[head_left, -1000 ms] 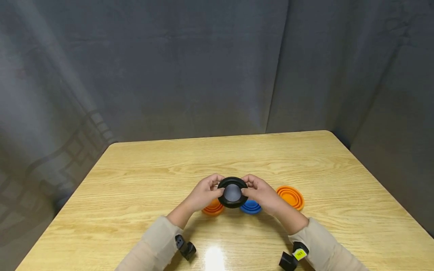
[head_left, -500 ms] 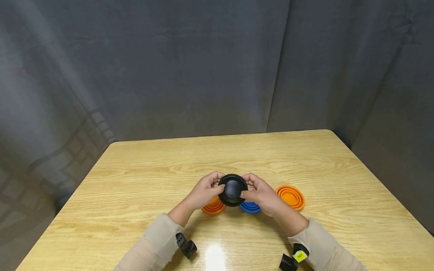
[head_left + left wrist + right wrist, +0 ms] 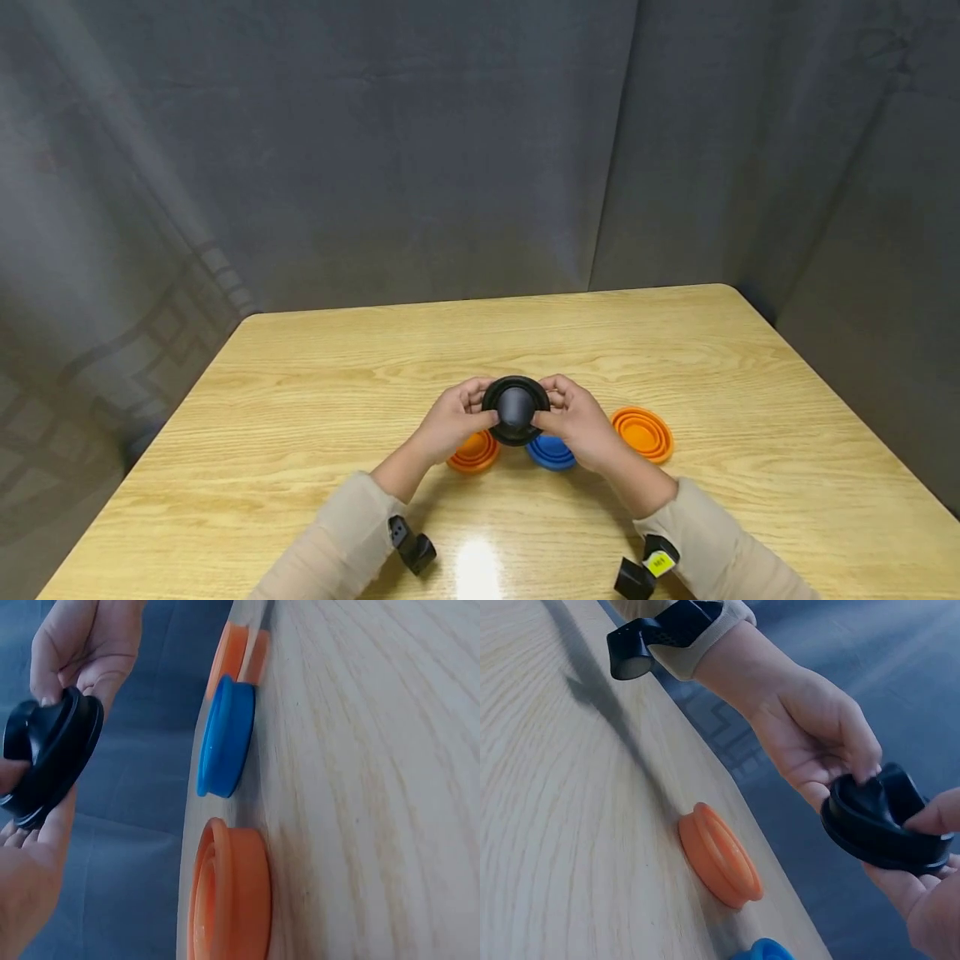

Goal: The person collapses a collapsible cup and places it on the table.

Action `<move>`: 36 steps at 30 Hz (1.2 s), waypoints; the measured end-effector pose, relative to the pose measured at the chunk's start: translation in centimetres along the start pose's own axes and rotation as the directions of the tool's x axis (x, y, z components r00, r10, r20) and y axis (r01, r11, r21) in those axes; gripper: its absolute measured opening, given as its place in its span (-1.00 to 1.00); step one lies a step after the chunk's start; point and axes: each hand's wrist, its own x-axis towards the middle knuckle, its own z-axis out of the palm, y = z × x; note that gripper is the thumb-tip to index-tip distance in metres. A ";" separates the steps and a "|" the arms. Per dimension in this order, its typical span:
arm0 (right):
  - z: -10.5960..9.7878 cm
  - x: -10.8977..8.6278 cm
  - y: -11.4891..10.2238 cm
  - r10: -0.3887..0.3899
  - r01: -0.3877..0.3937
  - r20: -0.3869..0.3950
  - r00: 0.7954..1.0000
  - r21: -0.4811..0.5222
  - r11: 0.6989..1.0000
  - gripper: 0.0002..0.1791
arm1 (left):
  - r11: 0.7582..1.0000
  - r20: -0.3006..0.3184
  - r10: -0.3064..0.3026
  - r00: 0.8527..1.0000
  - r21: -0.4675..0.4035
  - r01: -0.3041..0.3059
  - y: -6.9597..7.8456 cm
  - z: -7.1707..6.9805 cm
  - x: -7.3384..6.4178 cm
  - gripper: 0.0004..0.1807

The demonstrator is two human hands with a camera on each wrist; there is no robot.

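Both hands hold a black collapsible cup (image 3: 516, 408) up over the table, one at each side of its rim. My left hand (image 3: 453, 417) pinches the left edge, thumb on the face towards me and fingers behind. My right hand (image 3: 582, 423) grips the right edge the same way. In the right wrist view the cup's middle (image 3: 877, 814) looks buckled under the thumbs. Beneath the hands lie a flattened orange cup (image 3: 472, 455) on the left and a flattened blue cup (image 3: 551, 453), partly covered by the right hand in the head view.
A second flattened orange cup (image 3: 643, 434) lies right of the right hand. All three cups rest in a row on the wooden table (image 3: 360, 358). A grey curtain (image 3: 420, 167) hangs behind the table's far edge.
The black cup has risen slightly and tilted. Its middle, pale grey a second ago, now shows as a dark dome. Both hands keep their hold; the cups on the table stay put.
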 end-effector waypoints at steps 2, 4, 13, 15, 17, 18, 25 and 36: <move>0.1 0.0 0.0 0.007 -0.007 -0.039 0.999 -0.011 1.000 -0.64 | 0.999 -0.043 0.009 0.999 0.041 -0.007 0.0 0.3 0.1 -0.56; 0.2 0.0 0.0 0.008 -0.010 -0.077 0.997 -0.027 1.000 -0.66 | 0.997 -0.075 0.025 0.997 0.076 -0.020 -0.1 0.5 0.3 -0.58; -0.3 0.0 0.4 0.028 -0.030 -0.077 0.997 -0.021 0.999 -0.69 | 0.998 -0.063 -0.020 0.998 0.057 0.024 -0.3 0.5 0.1 -0.60; -0.6 0.0 0.5 0.019 -0.019 -0.025 1.000 0.023 1.000 -0.69 | 0.999 -0.010 -0.029 1.000 0.021 0.029 -0.3 0.3 0.0 -0.60; -0.9 -0.1 0.5 0.002 -0.004 0.029 1.000 0.073 0.997 -0.69 | 0.999 0.047 -0.025 0.999 -0.019 0.026 -0.3 0.0 -0.1 -0.60; -1.0 -0.1 0.5 -0.008 0.002 0.055 0.998 0.097 0.995 -0.70 | 0.999 0.075 -0.020 0.997 -0.036 0.023 -0.2 -0.1 -0.2 -0.59; -1.6 -0.1 0.5 -0.033 0.004 0.184 0.982 0.157 0.988 -0.71 | 0.997 0.172 0.003 0.985 -0.075 0.010 0.2 -0.8 -0.7 -0.57; -1.2 0.5 -0.2 0.041 -0.070 0.193 0.980 0.148 0.987 -0.82 | 0.998 0.055 0.011 0.998 0.057 -0.014 0.3 -1.0 -0.7 -0.61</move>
